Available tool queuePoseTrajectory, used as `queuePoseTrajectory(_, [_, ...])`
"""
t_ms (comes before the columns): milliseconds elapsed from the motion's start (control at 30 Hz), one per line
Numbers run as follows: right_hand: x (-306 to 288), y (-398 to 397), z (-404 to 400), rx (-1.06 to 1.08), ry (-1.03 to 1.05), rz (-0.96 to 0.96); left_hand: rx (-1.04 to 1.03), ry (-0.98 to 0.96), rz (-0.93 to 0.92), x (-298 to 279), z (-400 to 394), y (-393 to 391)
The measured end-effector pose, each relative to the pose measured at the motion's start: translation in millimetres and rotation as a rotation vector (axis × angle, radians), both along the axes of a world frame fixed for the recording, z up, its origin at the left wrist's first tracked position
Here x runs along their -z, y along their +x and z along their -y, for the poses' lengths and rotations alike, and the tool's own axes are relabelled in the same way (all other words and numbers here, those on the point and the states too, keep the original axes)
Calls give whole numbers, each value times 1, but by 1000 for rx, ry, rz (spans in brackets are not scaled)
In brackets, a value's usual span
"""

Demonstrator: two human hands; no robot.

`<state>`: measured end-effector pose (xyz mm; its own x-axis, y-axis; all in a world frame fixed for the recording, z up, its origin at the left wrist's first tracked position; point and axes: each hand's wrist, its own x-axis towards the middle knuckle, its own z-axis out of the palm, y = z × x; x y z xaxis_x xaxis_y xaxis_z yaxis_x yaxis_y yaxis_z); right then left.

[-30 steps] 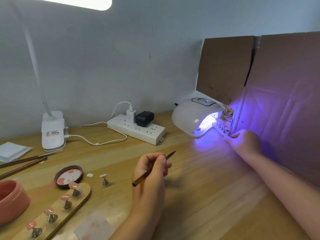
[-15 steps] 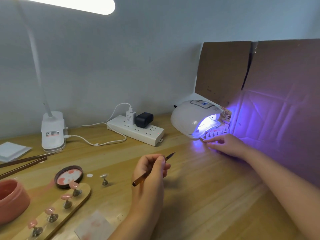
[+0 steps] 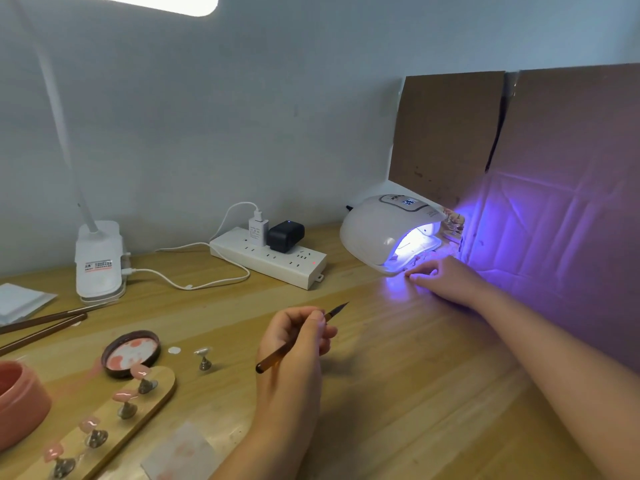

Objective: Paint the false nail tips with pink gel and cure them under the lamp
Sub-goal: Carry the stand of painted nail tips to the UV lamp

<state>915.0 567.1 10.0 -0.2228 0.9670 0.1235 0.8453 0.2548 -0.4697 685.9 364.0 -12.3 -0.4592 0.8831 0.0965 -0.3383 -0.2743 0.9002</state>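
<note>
At the lower left of the frame, a wooden board (image 3: pixel 152 403) holds four pink tips (image 3: pixel 124 395) on little stands, its long way running from the bottom left corner up toward the middle. Just right of it, in the middle, the left hand (image 3: pixel 294 341) pinches a brush (image 3: pixel 298 336), tip pointing up and right. Farther off, at the right, the right hand (image 3: pixel 446 278) lies at the mouth of the glowing lamp (image 3: pixel 377 230), fingers loosely bent. Whether it holds the tips (image 3: pixel 415 260) there, I cannot tell. The left hand is nearer the board.
</note>
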Motion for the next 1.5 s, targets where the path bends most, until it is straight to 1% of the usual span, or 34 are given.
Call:
queuePoseTrajectory(100, [3,-4,-5,64,15,-42,10,10,20,0,0,1])
queuePoseTrajectory(200, [12,-3,-3,202,140,-122,22,11,20,-2,-1,3])
queuePoseTrajectory(233, [14,-2,-1,252,199,-97,22,8,13,-3,-1,3])
queuePoseTrajectory(267, [15,-3,1,295,246,-33,23,7,4,-3,-1,4])
queuePoseTrajectory(333, [15,-7,5,345,250,77,24,10,-11,-3,0,4])
queuePoseTrajectory(433, [14,-15,1,367,196,102,25,19,-9,-2,0,4])
queuePoseTrajectory(567, [14,-18,-3,444,221,114,22,2,4,-3,0,3])
queuePoseTrajectory(700, [13,-15,-4,404,217,57,22,8,7,-4,1,3])
queuePoseTrajectory(800, [14,-11,-2,312,205,-49,21,-4,8,-5,1,4])
queuePoseTrajectory(867, [13,-5,-2,200,124,-102,24,-10,-2,-5,2,4])
queuePoseTrajectory(967, [8,1,-4,121,15,-55,10,-18,-19,-5,2,3])
queuePoseTrajectory(1067, [2,-2,-13,168,-10,-78,5,-23,-23,-6,4,2])
queuePoseTrajectory(1133, [-1,-5,-22,246,-57,-73,10,-30,-21,-7,4,1])
queuePoseTrajectory(1200, [-4,-6,-33,378,-143,-99,14,-40,-16,-7,4,2])
queuePoseTrajectory(1267, [-8,-5,-37,490,-265,-178,16,-47,-9,-7,3,2])
queuePoseTrajectory(1333, [-10,0,-39,495,-330,-174,19,-56,-8,-8,3,3])
queuePoseTrajectory(1367, [-10,-2,-41,483,-333,-178,22,-58,-4,-8,3,4])
queuePoseTrajectory(1400, [-10,-5,-44,443,-285,-182,26,-59,-3,-7,3,4])
queuePoseTrajectory(1467, [-5,-12,-44,255,-90,-207,33,-66,-10,-7,2,4])
queuePoseTrajectory(1500, [-2,-16,-42,166,-20,-187,34,-69,-15,-7,1,4])
